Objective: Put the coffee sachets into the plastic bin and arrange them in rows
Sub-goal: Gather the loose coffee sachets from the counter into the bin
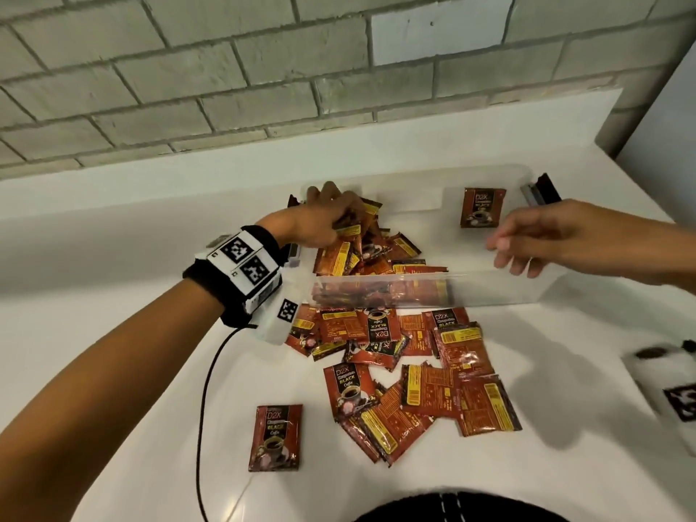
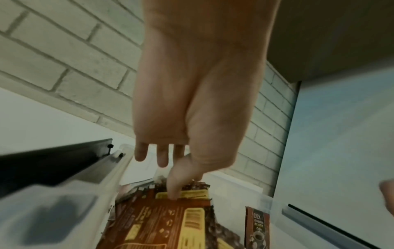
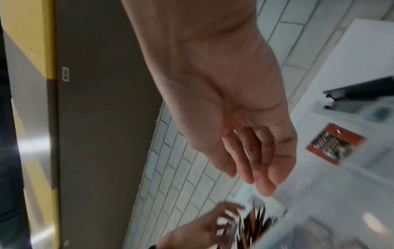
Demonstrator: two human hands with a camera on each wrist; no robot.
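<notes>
A white counter (image 1: 113, 227) carries the clear plastic bin (image 1: 376, 292), set crosswise so both arms reach in. A loose heap of coffee sachets (image 1: 376, 254) fills its left end; one lone sachet (image 1: 482, 207) lies flat at the far right, probably the start of a row. More spilled sachets (image 1: 425, 393) wait on the near counter. The left hand (image 1: 324, 216) pinches a few packets from the heap, thumb on top. The right hand (image 1: 534, 239) hovers over the near rim, fingers relaxed, apparently empty though blurred.
</notes>
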